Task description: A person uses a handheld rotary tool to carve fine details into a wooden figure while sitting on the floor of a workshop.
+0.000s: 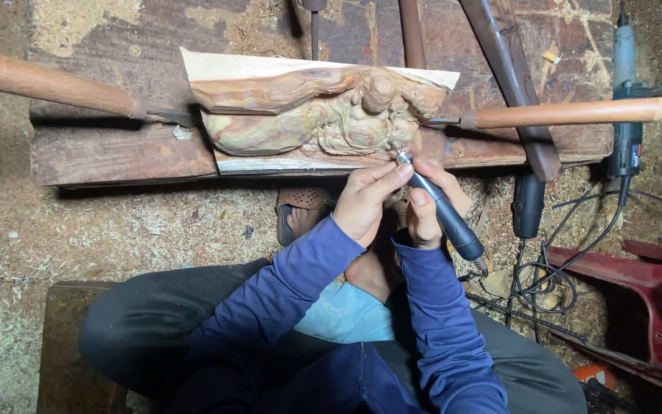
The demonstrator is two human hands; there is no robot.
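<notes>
A carved wooden block with a relief figure lies on a dark wooden workbench. My right hand grips a dark pen-shaped rotary tool, whose thin bit touches the lower edge of the carving. My left hand steadies the front of the tool, fingertips pressed near its metal tip. Both arms wear blue sleeves.
Two long wooden-handled tools press against the block from either side. A power tool with cables lies right, beside a black handpiece and a red stool. Sawdust covers the floor. A sandalled foot sits under the bench.
</notes>
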